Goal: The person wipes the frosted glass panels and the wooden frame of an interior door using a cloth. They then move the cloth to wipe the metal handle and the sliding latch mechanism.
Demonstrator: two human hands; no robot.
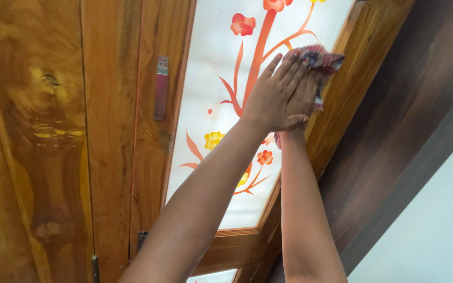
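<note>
1. Right now both my arms are stretched up to the frosted glass panel [221, 89], the one painted with red and yellow flowers.
2. My left hand [274, 97] lies flat, fingers straight and together, stacked over my right hand [306, 97].
3. My right hand is mostly hidden beneath it; I judge it presses the red patterned cloth [321, 58] against the glass, though its grip I cannot see. The cloth pokes out past my fingertips, near the panel's upper right edge.
4. How far along? Hard to call. The glass below my wrists looks pale and even, with no streaks I can pick out, and a few small specks show above my hands. I'd say the wiping is under way at the top right, with the left strip and lower stretch left to judge.
5. Surface: smooth milky glass set in a varnished wooden frame [342, 99].
6. Left of my arms stands a wooden door [43, 136], grainy and glossy, with a small metal bolt [161, 86].
7. Right of my arms runs dark wood trim [410, 120], then a pale wall [441, 230].
</note>
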